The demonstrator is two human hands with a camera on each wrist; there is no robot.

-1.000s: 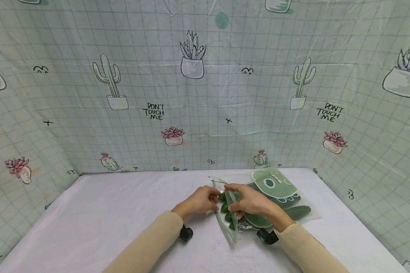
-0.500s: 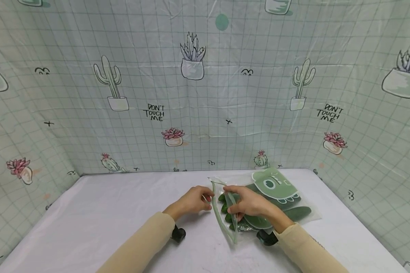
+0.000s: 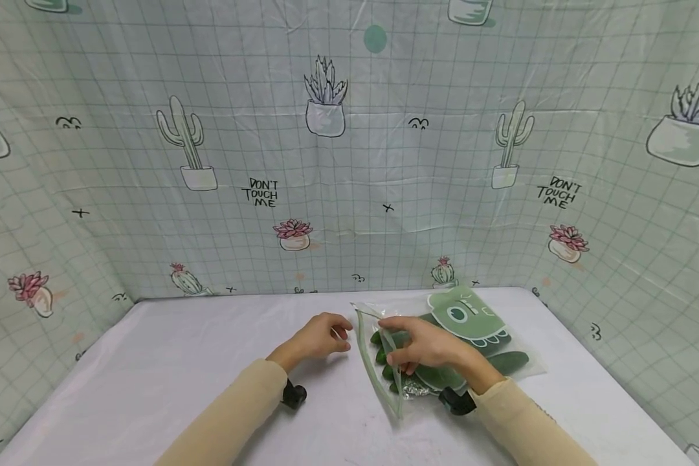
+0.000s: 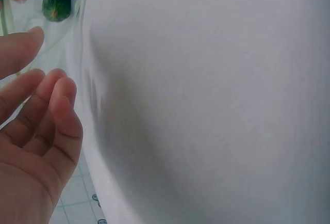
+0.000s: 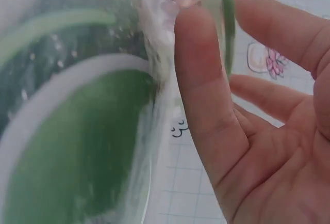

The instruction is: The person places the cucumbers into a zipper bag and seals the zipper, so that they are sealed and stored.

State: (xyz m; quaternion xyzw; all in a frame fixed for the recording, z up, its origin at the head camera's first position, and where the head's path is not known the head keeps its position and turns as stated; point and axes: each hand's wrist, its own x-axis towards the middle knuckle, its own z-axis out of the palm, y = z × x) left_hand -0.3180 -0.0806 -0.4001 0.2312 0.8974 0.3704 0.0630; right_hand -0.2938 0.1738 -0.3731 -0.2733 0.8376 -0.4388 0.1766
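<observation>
A clear zip bag (image 3: 468,314) with a green cartoon print lies flat at the right of the table, its mouth to the left. Inside are several cucumbers (image 3: 380,356), their ends toward the mouth. My right hand (image 3: 422,343) holds the upper lip of the mouth; in the right wrist view the thumb (image 5: 198,59) is on one side of the green zip strip (image 5: 227,28), fingers on the other. Left of the mouth, my left hand (image 3: 317,336) is held with loosely bent fingers and nothing in them. Its fingers (image 4: 64,121) are apart from the thumb in the left wrist view.
The white table (image 3: 198,362) extends to the left of the bag. Around it hangs a curtain (image 3: 239,129) with a grid and potted cactus pattern. Each wrist carries a small black camera, the left camera (image 3: 294,395) close over the tabletop.
My left hand has drawn back leftward from the bag's mouth, out from beside the cucumber ends. The right hand stays at the lip, and the bag lies in the same place.
</observation>
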